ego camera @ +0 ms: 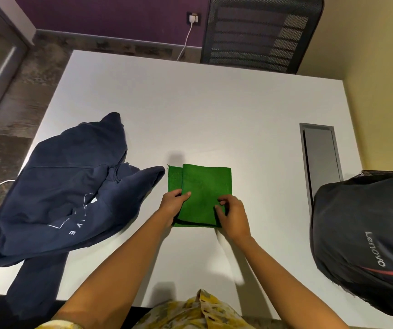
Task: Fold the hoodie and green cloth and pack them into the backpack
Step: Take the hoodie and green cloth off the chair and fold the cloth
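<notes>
Yellow patterned clothing [198, 312] of the person fills the bottom edge, and from it two bare forearms reach forward over the white tabletop [214, 110]. Both hands meet at the green cloth [205, 186], which lies folded in layers in the middle of the tabletop, its near edge lifted a little. At the cloth's left edge, the left hand [173, 205] pinches the upper layer between thumb and fingers. On the cloth's near right corner, the right hand [232, 214] is curled and grips the fabric there with thumb and fingertips. Left of the cloth, just beside it, the dark blue hoodie [67, 186] lies unfolded and crumpled, one sleeve hanging over the near edge. At the right edge stands the black backpack [366, 233], well apart from the cloth. Behind the tabletop is a black mesh chair [259, 32].
</notes>
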### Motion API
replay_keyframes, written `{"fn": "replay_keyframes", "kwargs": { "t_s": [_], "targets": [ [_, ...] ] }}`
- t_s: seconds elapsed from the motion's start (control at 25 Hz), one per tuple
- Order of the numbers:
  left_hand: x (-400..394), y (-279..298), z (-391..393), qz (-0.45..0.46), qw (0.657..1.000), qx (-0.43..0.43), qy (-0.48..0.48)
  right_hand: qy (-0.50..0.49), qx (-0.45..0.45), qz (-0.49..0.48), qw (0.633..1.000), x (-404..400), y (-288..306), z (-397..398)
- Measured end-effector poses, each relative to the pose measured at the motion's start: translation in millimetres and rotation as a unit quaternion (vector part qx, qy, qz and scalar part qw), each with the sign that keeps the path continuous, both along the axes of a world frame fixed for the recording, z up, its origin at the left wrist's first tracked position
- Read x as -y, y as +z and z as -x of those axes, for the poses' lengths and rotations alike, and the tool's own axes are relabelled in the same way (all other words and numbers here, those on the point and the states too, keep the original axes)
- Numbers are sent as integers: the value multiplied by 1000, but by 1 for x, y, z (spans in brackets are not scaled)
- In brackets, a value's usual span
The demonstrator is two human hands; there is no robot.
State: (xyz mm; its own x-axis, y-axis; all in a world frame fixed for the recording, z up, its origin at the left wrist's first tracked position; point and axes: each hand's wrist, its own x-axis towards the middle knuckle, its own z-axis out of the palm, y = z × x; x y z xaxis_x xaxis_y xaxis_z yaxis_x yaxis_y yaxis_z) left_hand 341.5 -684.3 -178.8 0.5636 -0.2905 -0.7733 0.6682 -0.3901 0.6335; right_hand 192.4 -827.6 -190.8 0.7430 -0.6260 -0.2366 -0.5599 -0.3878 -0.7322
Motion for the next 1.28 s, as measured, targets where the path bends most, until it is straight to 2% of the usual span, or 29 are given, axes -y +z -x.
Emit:
{"fn": "replay_keyframes", "kwargs": {
  "t_s": [0.16,0.24,0.32,0.4,0.52,0.76,0.92,1.0,1.16,1.28],
  "targets": [
    [-22,2,3,54,996,13,67,-19,36,-30,999,4,-8,6],
    [-33,2,7,14,994,84,64,-24,40,-44,998,1,-11,7],
    [-41,-1,12,-71,981,174,41,-28,27,-68,997,-2,-16,7],
    [-43,-7,13,-146,964,219,34,-35,5,-84,996,-4,-19,6],
    [-38,-9,13,-194,949,245,25,-48,-34,-85,995,-4,-20,0],
    [-37,-12,13,-229,939,241,89,-57,-119,-95,987,-5,-20,-14],
    [-33,-14,19,-208,956,193,81,-80,-171,-28,982,-1,-6,-9],
    [-29,-11,26,-184,963,186,57,-103,-169,6,980,0,0,-1],
    [-31,-12,38,-180,956,229,42,-122,-105,81,984,-6,8,15],
    [-29,-9,41,-179,956,228,51,-59,-37,128,989,-17,12,15]
  ]
}}
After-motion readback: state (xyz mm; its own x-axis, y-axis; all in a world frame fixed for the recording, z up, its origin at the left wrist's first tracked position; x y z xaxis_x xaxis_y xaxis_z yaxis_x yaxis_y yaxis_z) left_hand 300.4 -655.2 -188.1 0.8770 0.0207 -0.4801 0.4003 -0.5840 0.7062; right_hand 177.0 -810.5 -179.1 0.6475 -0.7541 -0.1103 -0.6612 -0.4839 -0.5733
